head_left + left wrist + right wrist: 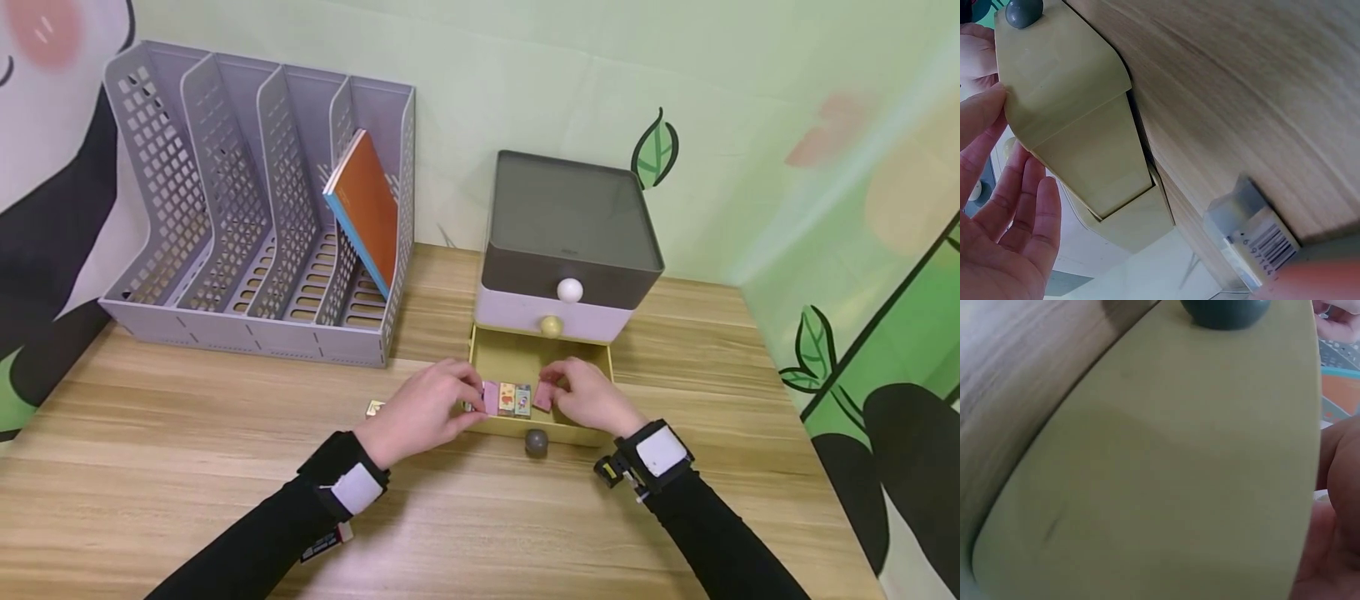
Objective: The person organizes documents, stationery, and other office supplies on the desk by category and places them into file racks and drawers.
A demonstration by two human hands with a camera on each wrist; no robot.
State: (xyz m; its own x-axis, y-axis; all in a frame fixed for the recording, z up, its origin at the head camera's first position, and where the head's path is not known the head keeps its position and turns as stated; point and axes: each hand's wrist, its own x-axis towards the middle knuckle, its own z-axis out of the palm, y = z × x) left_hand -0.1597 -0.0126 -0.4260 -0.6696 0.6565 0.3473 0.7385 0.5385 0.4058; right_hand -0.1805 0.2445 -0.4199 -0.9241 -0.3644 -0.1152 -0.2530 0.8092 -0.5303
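Observation:
The yellow drawer (555, 429) is pulled out, with a row of small patterned blocks along its front wall. A pink block (491, 397), an orange-printed block (506, 399) and a blue-green block (522, 401) stand side by side. At the row's left end my left hand (420, 408) pinches a small block, mostly hidden by the fingers, with the thumb at the drawer's front edge. My right hand (588, 398) reaches into the drawer and pinches a reddish-pink block (543, 396), tilted and slightly apart from the row. The drawer front (1160, 456) hides the right fingertips in the right wrist view.
Above the drawer rises a dark-topped drawer unit (570, 217). Left of it stands a grey file rack (255, 329) holding orange and blue booklets (367, 212). A small barcoded package (1260, 240) lies on the table beside the left hand; a black-and-white item (326, 543) lies near the left sleeve.

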